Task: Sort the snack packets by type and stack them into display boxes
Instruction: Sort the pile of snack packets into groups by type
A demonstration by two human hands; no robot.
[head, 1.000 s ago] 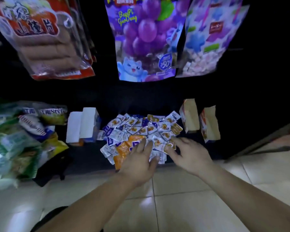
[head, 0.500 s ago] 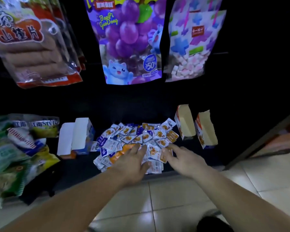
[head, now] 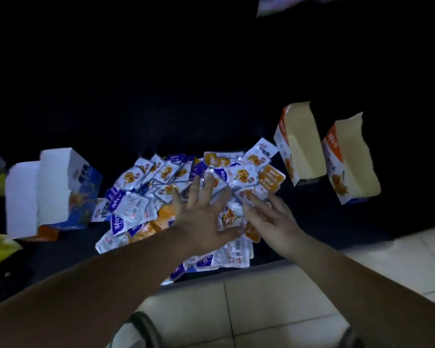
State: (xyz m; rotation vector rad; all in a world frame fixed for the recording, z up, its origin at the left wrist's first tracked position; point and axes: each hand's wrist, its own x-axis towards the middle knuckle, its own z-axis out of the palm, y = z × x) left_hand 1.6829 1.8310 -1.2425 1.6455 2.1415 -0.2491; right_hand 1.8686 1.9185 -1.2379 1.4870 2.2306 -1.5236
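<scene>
Head camera, looking down in dim light: a heap of small snack packets (head: 161, 177) lies on a dark ledge (head: 312, 232) at the centre of the frame, with a pale tiled floor (head: 274, 297) at 6 o'clock. The person's left hand (head: 201, 217) rests flat on the heap, fingers spread wide and holding nothing. The right hand (head: 274, 219), just beside it at 3 o'clock, also lies open on the packets, its fingertips blurred.

Two empty orange display boxes (head: 299, 151) stand open at 2 o'clock of the heap, and blue and white display boxes (head: 58, 187) stand at 9 o'clock.

The step appears to be spreading the heap for sorting. Light, flat sweeps should separate the colours without pushing packets off the near edge.

The packets are flat, glossy sachets, overlapping and probably slippery: white packets with purple bands (head: 131, 209) and orange packets (head: 269, 179).
</scene>
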